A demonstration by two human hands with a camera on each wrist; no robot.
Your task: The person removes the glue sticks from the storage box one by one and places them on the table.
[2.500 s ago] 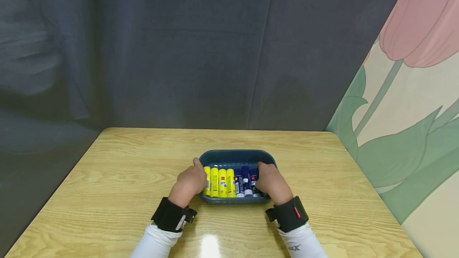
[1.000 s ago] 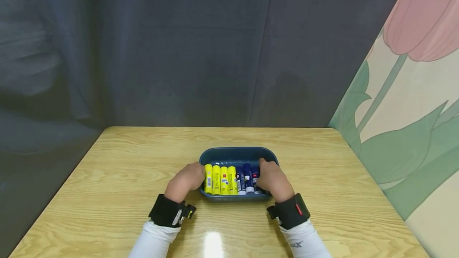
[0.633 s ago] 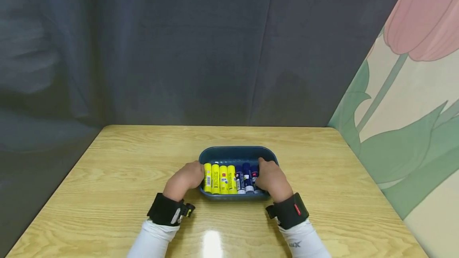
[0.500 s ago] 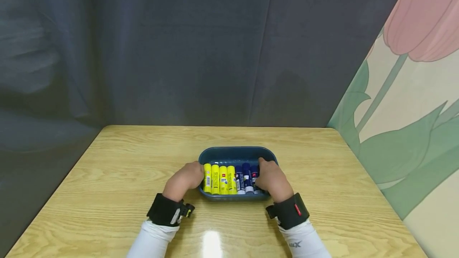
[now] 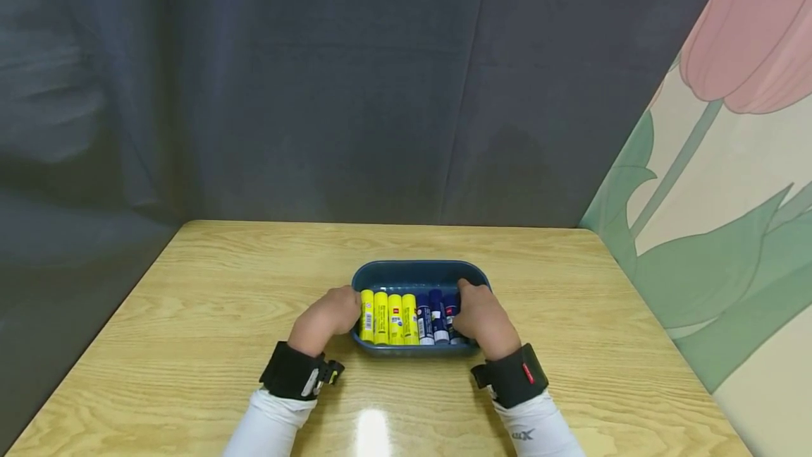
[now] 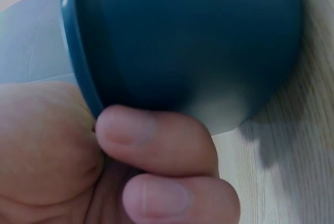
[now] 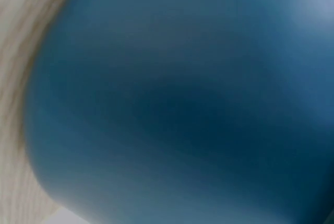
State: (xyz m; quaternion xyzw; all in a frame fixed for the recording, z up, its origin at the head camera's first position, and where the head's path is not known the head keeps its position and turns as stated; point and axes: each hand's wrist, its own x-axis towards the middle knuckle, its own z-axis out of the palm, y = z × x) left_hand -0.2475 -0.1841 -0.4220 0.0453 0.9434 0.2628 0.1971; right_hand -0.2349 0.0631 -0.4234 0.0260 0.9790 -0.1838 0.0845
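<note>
A dark blue oblong plastic bin stands upright on the table, holding a row of yellow glue sticks and dark blue ones. My left hand grips its left end; the left wrist view has curled fingers at the rim, against the outside of the bin wall. At the opposite end, my right hand holds the right rim, covering that corner and part of the last blue stick. Only the bin's outer wall fills the right wrist view, blurred, with the fingers out of sight.
Light wood table surrounds the bin on all sides. A dark grey curtain hangs behind the table's far edge. To the right is a wall with a tulip picture. Each wrist wears a black strap.
The left hand's raised digit has come down to the bin's left rim. The head view has shifted slightly. Over the last half second, the hands and bin have stayed practically still.
</note>
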